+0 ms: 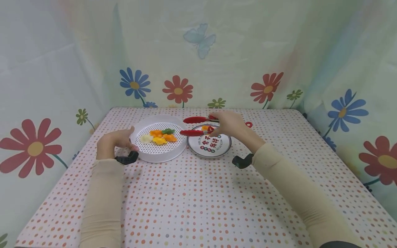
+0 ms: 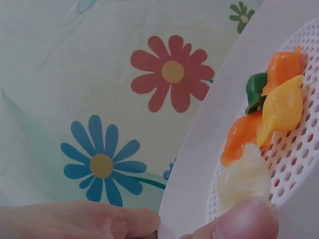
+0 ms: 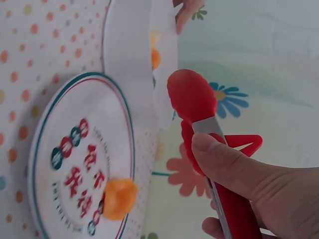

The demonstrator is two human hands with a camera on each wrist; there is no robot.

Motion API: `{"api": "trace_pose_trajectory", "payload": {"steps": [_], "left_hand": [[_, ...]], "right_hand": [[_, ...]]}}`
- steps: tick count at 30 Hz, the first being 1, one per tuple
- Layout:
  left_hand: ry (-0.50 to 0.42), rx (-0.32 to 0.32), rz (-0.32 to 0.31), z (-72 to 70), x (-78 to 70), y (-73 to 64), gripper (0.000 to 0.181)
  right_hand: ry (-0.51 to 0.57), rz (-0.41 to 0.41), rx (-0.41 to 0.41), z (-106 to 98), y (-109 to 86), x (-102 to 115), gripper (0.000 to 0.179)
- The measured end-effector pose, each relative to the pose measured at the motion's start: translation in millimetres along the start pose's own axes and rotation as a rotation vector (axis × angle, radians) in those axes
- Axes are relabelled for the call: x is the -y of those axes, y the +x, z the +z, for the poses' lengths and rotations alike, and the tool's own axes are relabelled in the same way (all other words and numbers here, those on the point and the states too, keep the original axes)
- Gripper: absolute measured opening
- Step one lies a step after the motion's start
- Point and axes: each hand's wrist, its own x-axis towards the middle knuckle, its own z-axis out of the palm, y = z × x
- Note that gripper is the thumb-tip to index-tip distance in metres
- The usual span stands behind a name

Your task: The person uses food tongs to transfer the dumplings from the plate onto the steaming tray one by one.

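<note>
My left hand [image 1: 116, 141] grips the left rim of a round white steamer basket [image 1: 161, 157], thumb on the inner side. On its perforated floor several small toy dumplings lie bunched together: a white one [image 2: 244, 179], a yellow one [image 2: 283, 107], a green one [image 2: 255, 91], and two orange ones, including the upper orange dumpling [image 2: 285, 69]. My right hand [image 1: 229, 124] holds red-tipped tongs [image 1: 191, 133], their arms spread and nothing between the tips. The tongs hang over the basket's right rim and the plate [image 1: 193, 143], where another orange dumpling [image 3: 119, 199] lies near the edge.
The plate has a dark rim and red lettering and stands right beside the basket. Both rest on a table with a dotted cloth [image 1: 186, 199]. A flower-printed curtain [image 1: 155, 51] hangs behind the table and along both sides.
</note>
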Motion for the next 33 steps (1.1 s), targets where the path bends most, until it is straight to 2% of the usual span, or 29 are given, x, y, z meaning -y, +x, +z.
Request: {"api": "trace_pose_trajectory", "payload": {"steps": [7,16,21,33], "left_hand": [[0.001,0.003,-0.005,0.5,-0.6,0.9,0.117],[0.001,0.004,-0.009,-0.5,-2.2,1.2,0.117],[0.003,0.008,-0.021,0.5,1.0,1.2,0.117],[0.026,0.008,-0.008,1.1,0.0,1.6,0.119]], "right_hand": [[0.055,0.043,-0.041,16.0,-15.0,-34.3,0.080],[0.096,0.140,-0.024,30.0,-22.8,-75.1,0.083],[0.068,0.178,-0.017,31.3,-19.3,-84.7,0.083],[0.065,0.173,0.021,37.0,-17.2,-90.8,0.083]]}}
